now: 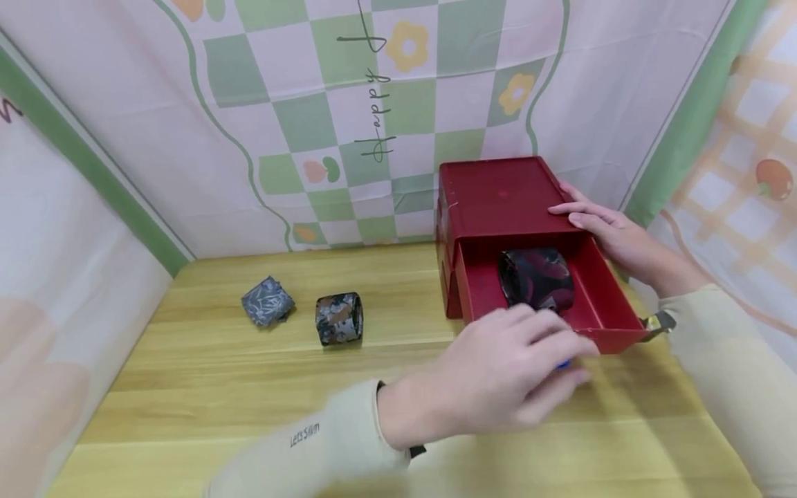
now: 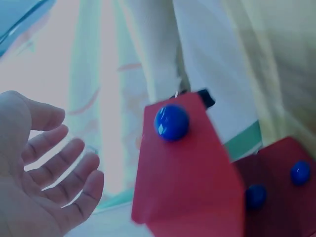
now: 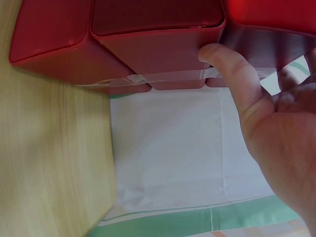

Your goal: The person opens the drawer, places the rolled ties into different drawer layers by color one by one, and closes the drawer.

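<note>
A red drawer box stands at the back right, its top drawer pulled out. In the drawer lies a dark patterned fabric roll. My left hand is in front of the drawer, near its blue knob. The left wrist view shows that hand's fingers loosely bent, apart from the knob, holding nothing. My right hand rests on the box's right top edge; its thumb touches the red side in the right wrist view.
On the wooden table lie a camouflage-patterned roll and a folded grey patterned cloth. Another blue knob shows in the left wrist view. A checked curtain hangs behind. Clear tape crosses the box's side.
</note>
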A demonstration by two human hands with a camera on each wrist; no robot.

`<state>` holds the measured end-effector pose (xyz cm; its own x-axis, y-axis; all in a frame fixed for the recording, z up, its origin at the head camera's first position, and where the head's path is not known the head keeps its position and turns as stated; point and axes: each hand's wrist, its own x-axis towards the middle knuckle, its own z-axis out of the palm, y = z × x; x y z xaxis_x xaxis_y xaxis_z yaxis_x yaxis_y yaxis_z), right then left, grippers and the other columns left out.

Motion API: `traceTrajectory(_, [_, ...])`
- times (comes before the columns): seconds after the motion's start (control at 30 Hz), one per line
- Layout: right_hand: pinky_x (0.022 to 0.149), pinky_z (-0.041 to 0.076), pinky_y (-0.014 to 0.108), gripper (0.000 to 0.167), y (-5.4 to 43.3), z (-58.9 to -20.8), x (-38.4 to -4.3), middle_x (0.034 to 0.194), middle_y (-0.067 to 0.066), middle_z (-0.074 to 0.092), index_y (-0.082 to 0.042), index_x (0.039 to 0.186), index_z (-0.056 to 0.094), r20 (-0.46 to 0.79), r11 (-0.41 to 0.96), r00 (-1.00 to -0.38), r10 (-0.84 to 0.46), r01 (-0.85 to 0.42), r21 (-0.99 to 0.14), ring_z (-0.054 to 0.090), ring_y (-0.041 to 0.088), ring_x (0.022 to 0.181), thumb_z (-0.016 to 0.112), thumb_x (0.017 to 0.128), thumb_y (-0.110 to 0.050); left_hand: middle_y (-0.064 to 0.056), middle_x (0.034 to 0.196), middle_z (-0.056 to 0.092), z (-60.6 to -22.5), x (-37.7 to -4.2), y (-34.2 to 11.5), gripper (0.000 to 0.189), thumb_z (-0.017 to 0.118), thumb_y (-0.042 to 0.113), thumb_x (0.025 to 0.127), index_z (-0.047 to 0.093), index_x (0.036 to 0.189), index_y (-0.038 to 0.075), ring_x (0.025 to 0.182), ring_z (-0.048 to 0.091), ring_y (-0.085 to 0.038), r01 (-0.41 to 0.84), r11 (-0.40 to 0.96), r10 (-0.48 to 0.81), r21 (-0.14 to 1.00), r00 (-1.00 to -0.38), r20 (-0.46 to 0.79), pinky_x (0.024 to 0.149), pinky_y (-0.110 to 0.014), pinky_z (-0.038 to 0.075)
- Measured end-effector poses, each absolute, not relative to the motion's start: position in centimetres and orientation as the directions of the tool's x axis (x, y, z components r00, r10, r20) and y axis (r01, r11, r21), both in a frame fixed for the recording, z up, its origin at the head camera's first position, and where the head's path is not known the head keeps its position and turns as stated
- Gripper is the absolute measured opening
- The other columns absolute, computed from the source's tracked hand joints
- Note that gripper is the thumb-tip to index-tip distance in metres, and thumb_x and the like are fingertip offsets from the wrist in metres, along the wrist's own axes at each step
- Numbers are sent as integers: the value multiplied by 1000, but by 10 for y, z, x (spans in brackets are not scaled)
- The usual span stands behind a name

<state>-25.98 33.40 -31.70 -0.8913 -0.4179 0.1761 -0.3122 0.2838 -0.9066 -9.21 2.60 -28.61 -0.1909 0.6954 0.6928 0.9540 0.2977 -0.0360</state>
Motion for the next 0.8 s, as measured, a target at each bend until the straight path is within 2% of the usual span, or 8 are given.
traceTrajectory(0.1, [110, 21, 12, 39, 335, -317, -260, 170, -6, 4, -5, 145, 54, 182, 283, -890, -418, -318, -905, -1, 9, 153, 41, 111, -21, 14, 90, 67, -299, -84, 27, 18, 62, 30, 100, 74, 107, 19, 76, 57, 2, 957, 290, 705, 8, -220, 674, 73, -8, 41])
traceTrajectory(0.3, [109, 20, 12, 40, 335, -318, -260, 170, -8, 3, -6, 146, 53, 175, 299, -890, -421, -318, -900, -4, 10, 154, 41, 111, -22, 16, 78, 59, -332, -81, 32, 14, 65, 33, 100, 72, 100, 21, 62, 44, 9, 920, 325, 735, 218, -391, 554, 55, -5, 31])
traceTrajectory(0.43, [110, 20, 12, 40, 336, -318, -259, 170, -10, 4, -6, 146, 53, 173, 292, -893, -416, -311, -904, -4, 10, 154, 41, 111, -22, 19, 78, 53, -349, -83, 37, 19, 60, 37, 103, 71, 104, 22, 62, 38, 13, 866, 367, 757, 339, -490, 432, 54, -4, 33])
traceTrajectory(0.57, [110, 20, 12, 40, 336, -318, -258, 170, -10, 3, -6, 146, 53, 167, 294, -896, -412, -304, -906, -4, 10, 154, 41, 111, -22, 23, 84, 59, -360, -83, 44, 24, 55, 43, 104, 70, 109, 24, 65, 43, 18, 792, 391, 774, 469, -559, 299, 58, -3, 38])
traceTrajectory(0.7, [109, 21, 12, 39, 335, -318, -258, 170, -9, 4, -6, 145, 53, 165, 299, -901, -402, -299, -906, -4, 10, 154, 41, 111, -22, 23, 91, 67, -366, -88, 52, 31, 50, 48, 105, 69, 116, 25, 70, 51, 20, 625, 397, 787, 672, -609, 101, 65, -5, 44])
traceTrajectory(0.73, [109, 21, 12, 39, 335, -317, -258, 170, -9, 4, -6, 145, 54, 166, 297, -902, -399, -299, -907, -4, 11, 154, 42, 111, -21, 23, 94, 68, -367, -91, 54, 33, 50, 48, 106, 69, 118, 25, 71, 55, 18, 536, 389, 790, 750, -613, 29, 65, -8, 47])
traceTrajectory(0.8, [110, 21, 12, 39, 334, -317, -258, 170, -9, 5, -7, 145, 55, 165, 294, -905, -393, -293, -910, -4, 11, 154, 42, 111, -21, 18, 101, 69, -368, -96, 59, 39, 46, 49, 106, 64, 128, 23, 77, 63, 9, 303, 340, 809, 890, -577, -113, 68, -15, 53])
